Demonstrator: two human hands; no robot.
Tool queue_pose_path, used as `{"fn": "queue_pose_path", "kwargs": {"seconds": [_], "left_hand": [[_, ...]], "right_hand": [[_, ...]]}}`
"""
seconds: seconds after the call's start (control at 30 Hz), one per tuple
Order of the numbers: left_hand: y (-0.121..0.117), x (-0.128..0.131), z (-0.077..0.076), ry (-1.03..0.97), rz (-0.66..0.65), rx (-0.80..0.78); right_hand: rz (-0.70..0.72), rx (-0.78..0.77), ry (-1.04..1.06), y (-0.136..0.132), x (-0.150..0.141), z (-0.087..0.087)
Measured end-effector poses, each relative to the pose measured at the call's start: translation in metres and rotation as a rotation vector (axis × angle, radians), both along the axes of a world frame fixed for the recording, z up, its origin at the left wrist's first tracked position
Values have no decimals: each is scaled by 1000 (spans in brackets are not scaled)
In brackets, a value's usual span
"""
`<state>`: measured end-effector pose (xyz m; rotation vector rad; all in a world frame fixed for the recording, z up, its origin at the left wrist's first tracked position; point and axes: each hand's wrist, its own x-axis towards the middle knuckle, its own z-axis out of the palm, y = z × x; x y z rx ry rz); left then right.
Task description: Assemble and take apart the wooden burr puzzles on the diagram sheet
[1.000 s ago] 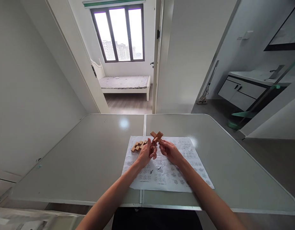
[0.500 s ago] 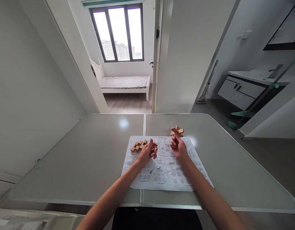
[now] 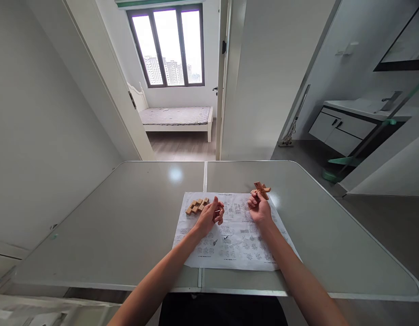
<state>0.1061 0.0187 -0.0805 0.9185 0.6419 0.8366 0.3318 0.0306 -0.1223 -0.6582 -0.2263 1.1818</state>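
My right hand [image 3: 258, 209] pinches a few interlocked wooden burr puzzle pieces [image 3: 262, 189] between thumb and fingers. They cross one another and are held up above the paper's far right corner. My left hand [image 3: 211, 216] rests palm inward over the paper, thumb raised and fingers loosely curled, with nothing visible in it. Just beyond its thumb lie several notched wooden puzzle pieces [image 3: 195, 206], side by side; the hand partly covers the nearest. Under both hands is a printed instruction sheet [image 3: 229, 258] with rows of small puzzle drawings.
The sheet lies on a grey-green table [image 3: 127, 226] with a pale metal edge and a seam down the middle. Beyond the table are a doorway, a bed [image 3: 177, 116] and a window [image 3: 168, 47]. A sink cabinet [image 3: 345, 129] stands at the right.
My right hand has moved a little to the right with the wooden pieces, which have turned to another angle. The left hand and the pieces beside it have stayed put.
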Motion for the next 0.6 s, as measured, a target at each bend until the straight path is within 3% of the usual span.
{"fn": "queue_pose_path", "kwargs": {"seconds": [0.17, 0.33, 0.4, 0.47, 0.6], "left_hand": [[-5, 0, 3, 41, -21, 72], [-8, -3, 12, 161, 47, 332], [-3, -9, 15, 227, 183, 425], [7, -17, 16, 296, 403, 491], [33, -39, 16, 381, 778, 519]], "right_hand": [[7, 5, 3, -1, -1, 1], [13, -28, 46, -2, -1, 5], [15, -39, 53, -2, -1, 7], [14, -39, 49, -2, -1, 7], [5, -50, 15, -2, 0, 7]]}}
